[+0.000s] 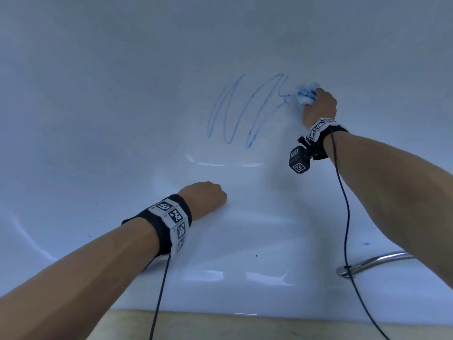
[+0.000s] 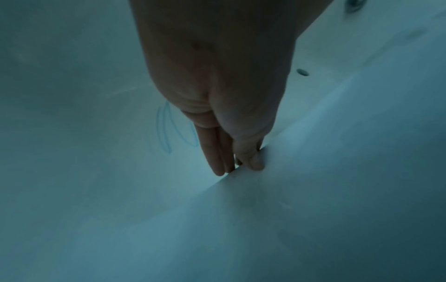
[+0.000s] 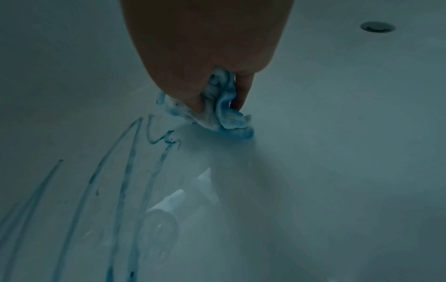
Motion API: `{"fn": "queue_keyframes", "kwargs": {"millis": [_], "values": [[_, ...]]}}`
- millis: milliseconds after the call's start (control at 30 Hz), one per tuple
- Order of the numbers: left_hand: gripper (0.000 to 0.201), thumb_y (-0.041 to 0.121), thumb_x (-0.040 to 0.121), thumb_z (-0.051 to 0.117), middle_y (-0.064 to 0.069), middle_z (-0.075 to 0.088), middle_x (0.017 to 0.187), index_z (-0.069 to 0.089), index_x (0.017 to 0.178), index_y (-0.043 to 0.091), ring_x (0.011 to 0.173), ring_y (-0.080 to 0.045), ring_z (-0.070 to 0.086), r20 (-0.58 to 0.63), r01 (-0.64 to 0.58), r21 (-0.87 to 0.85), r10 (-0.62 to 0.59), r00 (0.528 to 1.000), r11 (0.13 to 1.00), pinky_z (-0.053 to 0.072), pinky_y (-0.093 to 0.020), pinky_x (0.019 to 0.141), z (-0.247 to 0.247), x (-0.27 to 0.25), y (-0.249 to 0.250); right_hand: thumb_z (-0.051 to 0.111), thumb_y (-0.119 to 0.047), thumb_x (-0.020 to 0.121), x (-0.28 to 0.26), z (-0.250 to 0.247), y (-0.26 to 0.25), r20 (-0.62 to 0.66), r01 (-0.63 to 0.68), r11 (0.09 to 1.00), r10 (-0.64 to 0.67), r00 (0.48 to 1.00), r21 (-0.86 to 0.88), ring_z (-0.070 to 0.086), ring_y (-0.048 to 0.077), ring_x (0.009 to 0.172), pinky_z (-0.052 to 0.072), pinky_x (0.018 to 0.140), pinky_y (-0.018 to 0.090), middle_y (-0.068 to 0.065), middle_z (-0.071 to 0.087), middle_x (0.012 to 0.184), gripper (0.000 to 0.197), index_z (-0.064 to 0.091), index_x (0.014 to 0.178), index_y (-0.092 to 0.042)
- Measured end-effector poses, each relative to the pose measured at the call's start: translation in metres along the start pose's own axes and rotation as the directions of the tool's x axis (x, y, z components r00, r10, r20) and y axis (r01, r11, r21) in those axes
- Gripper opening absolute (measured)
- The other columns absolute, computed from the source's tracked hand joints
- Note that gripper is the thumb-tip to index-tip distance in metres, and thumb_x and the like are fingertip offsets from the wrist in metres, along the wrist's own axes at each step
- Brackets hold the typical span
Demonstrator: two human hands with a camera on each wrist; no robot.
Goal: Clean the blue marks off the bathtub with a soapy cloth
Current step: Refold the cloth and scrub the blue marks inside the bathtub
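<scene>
Blue scribbled marks (image 1: 245, 111) loop across the white bathtub wall (image 1: 122, 82); the same marks (image 3: 125, 181) fill the lower left of the right wrist view. My right hand (image 1: 318, 106) grips a crumpled, blue-stained soapy cloth (image 1: 306, 93) and presses it on the tub at the right end of the marks. In the right wrist view the cloth (image 3: 224, 118) bulges below the fingers. My left hand (image 1: 208, 197) rests on the tub's inner ledge below the marks, its fingers (image 2: 217, 156) straight and touching the surface, holding nothing.
A chrome handle (image 1: 372, 262) is fixed to the tub rim at lower right. A small blue spot (image 1: 367, 243) sits near it. A round drain fitting (image 3: 377, 26) shows at the upper right of the right wrist view. A beige floor edge (image 1: 220, 325) runs below the tub.
</scene>
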State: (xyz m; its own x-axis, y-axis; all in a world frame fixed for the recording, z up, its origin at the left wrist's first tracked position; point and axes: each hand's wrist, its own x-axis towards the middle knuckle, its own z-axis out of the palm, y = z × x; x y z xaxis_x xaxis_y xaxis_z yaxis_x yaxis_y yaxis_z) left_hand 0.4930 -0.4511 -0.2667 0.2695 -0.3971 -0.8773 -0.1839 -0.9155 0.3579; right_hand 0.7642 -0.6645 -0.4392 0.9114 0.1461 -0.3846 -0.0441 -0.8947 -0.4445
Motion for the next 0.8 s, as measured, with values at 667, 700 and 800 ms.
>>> {"fn": "queue_keyframes", "kwargs": {"millis": [667,700,800], "values": [[0.049,0.023,0.086,0.075,0.010,0.059,0.095,0.061,0.133,0.026,0.104,-0.015,0.053,-0.080,0.036,-0.650,-0.116,0.990,0.759,0.032,-0.010,0.076,0.023,0.013,-0.040,0.056,-0.007,0.089,-0.006,0.064,-0.067,0.148,0.201,0.974,-0.185,0.972,-0.106,0.045,0.033,0.135,0.036,0.111,0.039,0.012,0.050,0.146,0.049,0.057,0.138,-0.014],[0.049,0.025,0.086,0.075,0.011,0.054,0.096,0.061,0.133,0.027,0.102,-0.010,0.049,-0.078,0.042,-0.650,-0.122,0.989,0.759,0.032,-0.013,0.081,0.023,0.013,-0.040,0.056,-0.007,0.089,-0.015,0.067,-0.067,0.193,0.249,0.961,-0.223,0.956,-0.122,0.046,0.034,0.135,0.036,0.111,0.040,0.011,0.050,0.147,0.049,0.057,0.138,-0.014],[0.051,0.025,0.084,0.076,0.006,0.060,0.114,0.061,0.133,0.025,0.108,-0.011,0.050,-0.054,0.052,-0.634,-0.112,0.992,0.772,0.033,-0.017,0.087,0.018,0.013,-0.040,0.055,-0.005,0.090,-0.038,0.072,-0.067,0.376,0.427,0.884,-0.335,0.864,-0.193,0.047,0.035,0.133,0.039,0.108,0.042,0.011,0.050,0.145,0.047,0.060,0.136,-0.015]]}}
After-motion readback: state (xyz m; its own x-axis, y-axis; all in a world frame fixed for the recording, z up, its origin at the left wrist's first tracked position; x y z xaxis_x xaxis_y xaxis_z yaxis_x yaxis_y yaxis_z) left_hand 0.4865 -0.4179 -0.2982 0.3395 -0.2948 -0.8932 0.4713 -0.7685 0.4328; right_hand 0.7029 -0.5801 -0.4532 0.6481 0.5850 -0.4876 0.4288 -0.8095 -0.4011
